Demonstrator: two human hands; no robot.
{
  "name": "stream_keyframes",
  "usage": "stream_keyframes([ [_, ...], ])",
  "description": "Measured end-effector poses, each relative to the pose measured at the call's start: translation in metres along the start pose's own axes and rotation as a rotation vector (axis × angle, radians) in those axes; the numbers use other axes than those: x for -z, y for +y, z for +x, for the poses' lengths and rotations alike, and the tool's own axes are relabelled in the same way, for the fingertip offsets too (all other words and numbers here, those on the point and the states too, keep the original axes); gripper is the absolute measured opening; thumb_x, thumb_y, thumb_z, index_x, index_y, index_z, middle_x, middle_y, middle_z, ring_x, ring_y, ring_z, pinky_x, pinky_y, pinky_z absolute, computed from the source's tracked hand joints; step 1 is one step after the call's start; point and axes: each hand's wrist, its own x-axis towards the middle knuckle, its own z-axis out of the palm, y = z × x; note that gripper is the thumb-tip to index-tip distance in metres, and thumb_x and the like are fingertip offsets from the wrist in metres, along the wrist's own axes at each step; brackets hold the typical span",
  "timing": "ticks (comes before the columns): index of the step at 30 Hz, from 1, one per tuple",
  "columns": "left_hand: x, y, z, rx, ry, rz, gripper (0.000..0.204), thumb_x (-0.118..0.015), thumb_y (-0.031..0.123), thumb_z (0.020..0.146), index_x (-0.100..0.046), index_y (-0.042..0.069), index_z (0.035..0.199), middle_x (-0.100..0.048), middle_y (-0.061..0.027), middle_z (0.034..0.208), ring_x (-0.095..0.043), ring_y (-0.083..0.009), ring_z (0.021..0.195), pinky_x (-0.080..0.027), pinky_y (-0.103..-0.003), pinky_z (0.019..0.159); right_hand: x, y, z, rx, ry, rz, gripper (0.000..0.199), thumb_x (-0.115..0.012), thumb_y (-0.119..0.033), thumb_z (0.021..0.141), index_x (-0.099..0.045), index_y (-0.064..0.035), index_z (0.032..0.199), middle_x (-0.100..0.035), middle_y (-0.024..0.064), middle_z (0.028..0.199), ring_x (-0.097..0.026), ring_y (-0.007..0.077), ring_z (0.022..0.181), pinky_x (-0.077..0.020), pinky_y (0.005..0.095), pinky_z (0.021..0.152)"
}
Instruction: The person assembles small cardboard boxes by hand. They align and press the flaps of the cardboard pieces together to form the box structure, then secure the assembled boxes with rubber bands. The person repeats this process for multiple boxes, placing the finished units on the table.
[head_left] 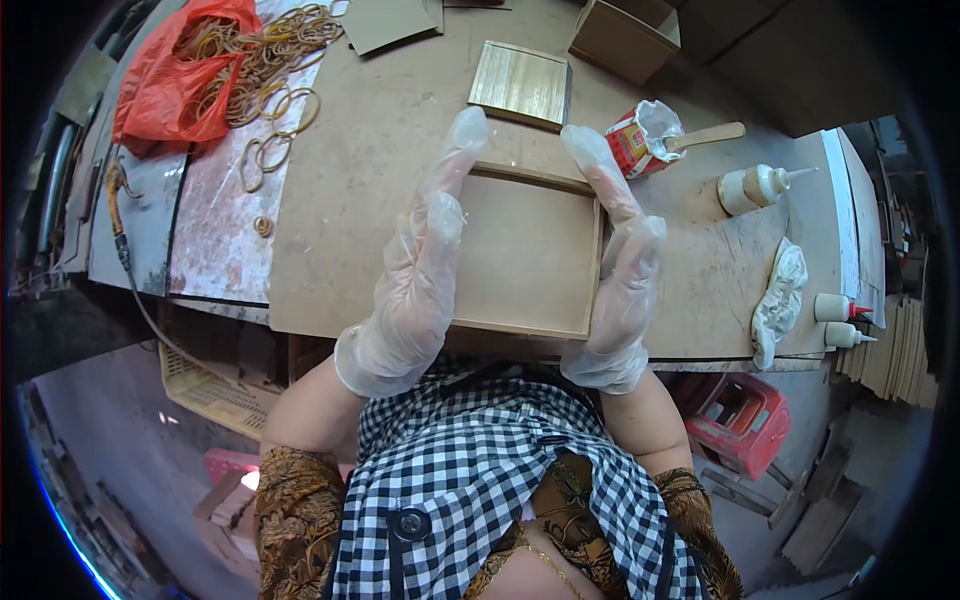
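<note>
A shallow, open wooden box (525, 255) with thin raised sides lies at the table's near edge, in front of my body. My left hand (415, 265), in a translucent glove, presses along its left side with the fingers pointing away from me. Along the right side my right hand (622, 262), gloved the same way, mirrors it. The box is held between the two hands; its outer side walls are mostly hidden by them. Just beyond its far side lies a pale wood-grained panel or small box (520, 82).
A red tub (640, 140) with white paste and a wooden stick stands at the right, near a white glue bottle (752, 190) and a crumpled glove (780, 300). Rubber bands (265, 45) spill from a red bag (180, 90) at far left. Another wooden box (625, 40) stands behind.
</note>
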Motion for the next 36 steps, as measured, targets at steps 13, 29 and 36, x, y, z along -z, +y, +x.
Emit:
stream_keyframes([
  [13, 0.028, -0.031, 0.004, 0.019, 0.159, -0.805, 0.073, -0.055, 0.034, 0.100, -0.019, 0.008, 0.159, -0.024, -0.0136, 0.163, -0.023, -0.0255, 0.151, -0.024, -0.034, 0.118, 0.027, -0.006, 0.007, -0.066, 0.074, 0.291, 0.085, -0.042, -0.061, 0.098, -0.029, 0.0036, 0.151, -0.027, 0.0190, 0.160, -0.024, 0.0311, 0.150, -0.0158, 0.0413, 0.123],
  [29, 0.054, -0.023, 0.017, 0.143, -0.537, -0.103, 0.156, -0.101, 0.030, 0.049, 0.008, 0.004, 0.157, -0.005, -0.0202, 0.165, -0.014, -0.0311, 0.152, -0.015, -0.046, 0.122, 0.061, -0.024, 0.023, -0.056, -0.626, -0.499, 0.149, -0.090, -0.058, 0.050, -0.001, -0.0152, 0.161, -0.012, 0.0249, 0.164, -0.007, 0.0397, 0.152, -0.0089, 0.0501, 0.122],
  [36, 0.041, -0.039, 0.007, -0.037, -0.421, -0.006, 0.153, -0.100, 0.022, 0.052, 0.011, 0.007, 0.157, -0.010, -0.0218, 0.163, -0.021, -0.0366, 0.149, -0.026, -0.049, 0.119, 0.055, -0.023, 0.023, -0.052, -0.594, -0.581, 0.148, -0.094, -0.053, 0.045, -0.010, -0.0114, 0.160, -0.024, 0.0245, 0.160, -0.021, 0.0436, 0.149, -0.0228, 0.0524, 0.119],
])
